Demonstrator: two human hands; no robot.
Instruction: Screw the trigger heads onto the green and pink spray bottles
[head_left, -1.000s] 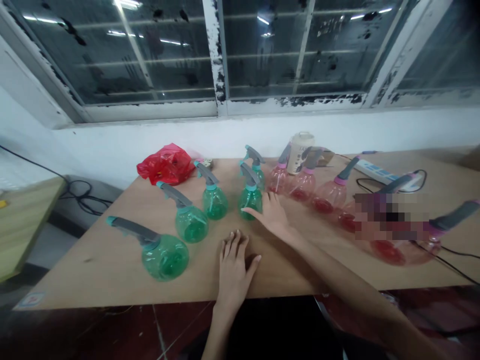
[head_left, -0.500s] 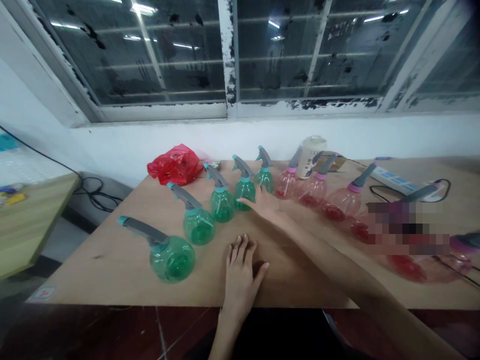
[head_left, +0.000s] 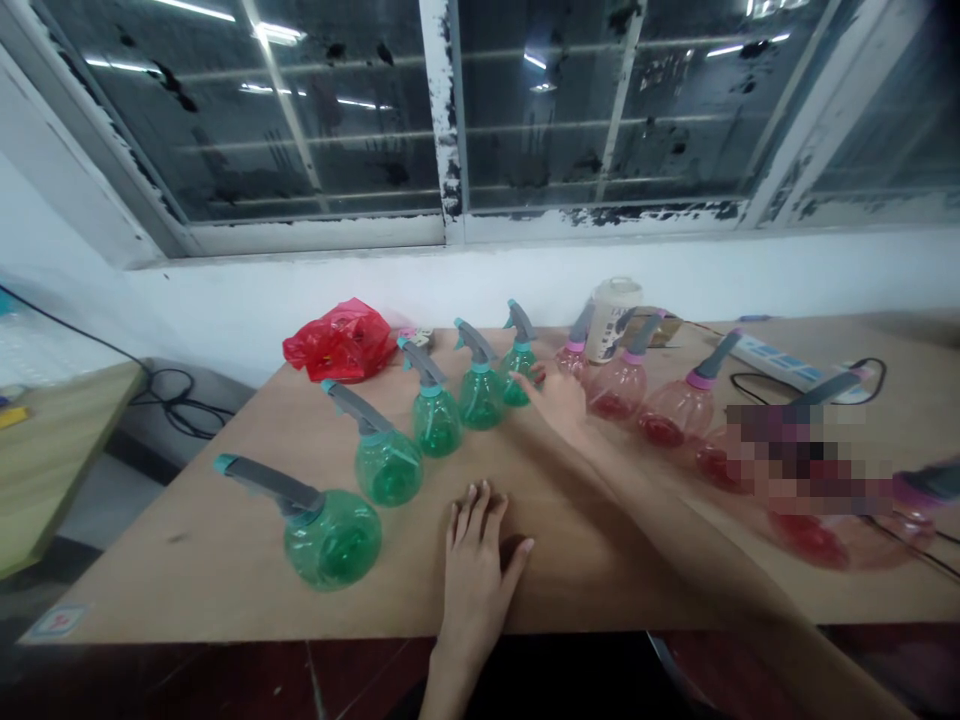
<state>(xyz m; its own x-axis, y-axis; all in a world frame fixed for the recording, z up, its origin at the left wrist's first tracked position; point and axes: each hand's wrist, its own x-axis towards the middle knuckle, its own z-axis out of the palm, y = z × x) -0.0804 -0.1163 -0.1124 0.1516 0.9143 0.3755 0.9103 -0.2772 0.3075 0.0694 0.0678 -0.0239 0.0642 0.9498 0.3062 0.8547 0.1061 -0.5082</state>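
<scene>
My left hand [head_left: 478, 570] lies palm down on the wooden table [head_left: 225, 560], fingers stretched and slightly apart, holding nothing. My right hand [head_left: 561, 402] reaches to the far end of two rows of spray bottles. Its thumb and a finger are spread toward the farthest green spray bottle [head_left: 518, 365]; whether they touch it I cannot tell. The hand partly covers the farthest pink spray bottle [head_left: 571, 358]. Other green bottles [head_left: 436, 422] run diagonally toward the near left, with the nearest green bottle [head_left: 334, 540] by itself. More pink bottles [head_left: 679, 408] run toward the near right.
A crumpled red plastic bag [head_left: 341, 340] lies at the back left. Behind the pink row stand a pale paper cup [head_left: 613, 318] and a white power strip [head_left: 780, 362] with a black cable. A blurred patch hides part of the right side. A window is above.
My right hand has moved a little to the right, from in front of the farthest green bottles toward the farthest pink one. My left hand stays on the table. The view has shifted slightly.
</scene>
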